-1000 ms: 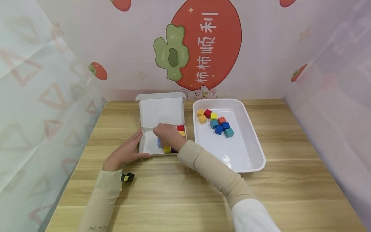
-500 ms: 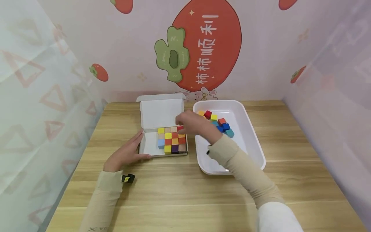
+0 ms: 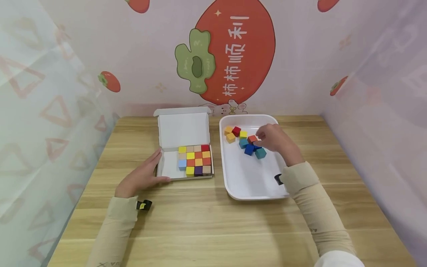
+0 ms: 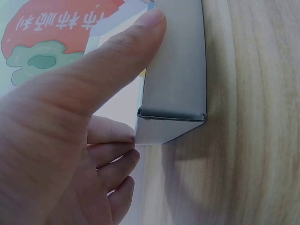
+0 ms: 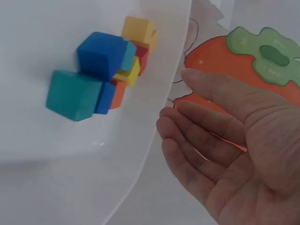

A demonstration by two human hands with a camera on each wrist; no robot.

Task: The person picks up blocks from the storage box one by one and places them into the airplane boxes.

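Note:
My left hand [image 3: 141, 177] rests against the near left corner of a shallow white cardboard box [image 3: 169, 163], its lid raised at the back. In the left wrist view, the thumb lies along the front wall and a fingertip touches the side wall. Coloured cubes [image 3: 198, 162] fill the right part of the box in rows, with a light blue cube [image 3: 182, 164] at their left. My right hand [image 3: 275, 140] hovers over a white tray, beside an orange-red cube [image 3: 252, 139]. In the right wrist view its fingers are loosely bent, with nothing between thumb and fingers.
The white tray [image 3: 245, 181] stands to the right of the box. Several loose cubes lie in its back left part, including dark blue [image 3: 249, 150], teal [image 3: 261, 153] and yellow [image 3: 243, 134] ones. Printed cloth walls [image 3: 133, 74] surround the wooden table [image 3: 200, 222] at the back and sides.
My right hand has lifted from the cubes in the box and moved right, over the cubes in the tray. The left hand has stayed at the box corner.

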